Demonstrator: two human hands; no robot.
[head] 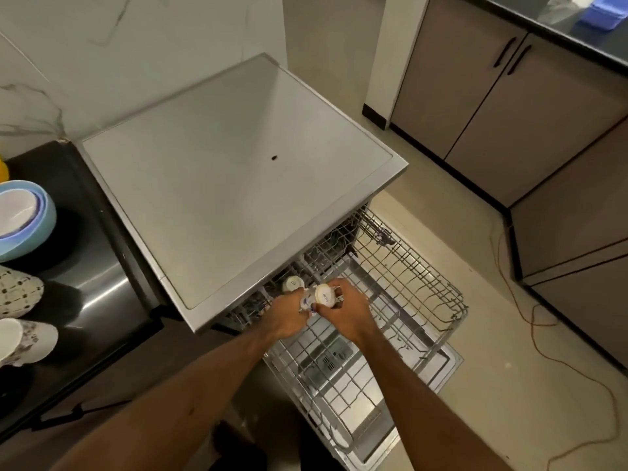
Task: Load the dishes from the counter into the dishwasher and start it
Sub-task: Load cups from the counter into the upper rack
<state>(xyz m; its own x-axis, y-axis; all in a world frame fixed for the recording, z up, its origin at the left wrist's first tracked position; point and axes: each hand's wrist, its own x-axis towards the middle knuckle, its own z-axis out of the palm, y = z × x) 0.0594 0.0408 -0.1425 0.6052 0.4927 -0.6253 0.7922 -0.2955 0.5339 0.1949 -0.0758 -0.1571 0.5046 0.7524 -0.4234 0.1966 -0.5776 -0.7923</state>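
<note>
The grey dishwasher (238, 171) stands open with its wire upper rack (418, 277) pulled out over the lowered door (438, 365). Over the rack's near left part, both hands hold one white patterned cup (324, 296), turned bottom up. My right hand (343, 309) grips it from the right and my left hand (289, 312) holds its left side. A second white cup (293, 283) sits upside down in the rack just behind. On the black counter (85, 266) at left wait stacked blue and white bowls (23, 219) and two patterned cups (17, 295) (27, 339).
An orange cable (543, 321) trails over the beige floor to the right of the rack. Brown cabinets (509, 107) line the right side, with a blue box (601, 11) on their dark top. A marble wall rises behind the dishwasher.
</note>
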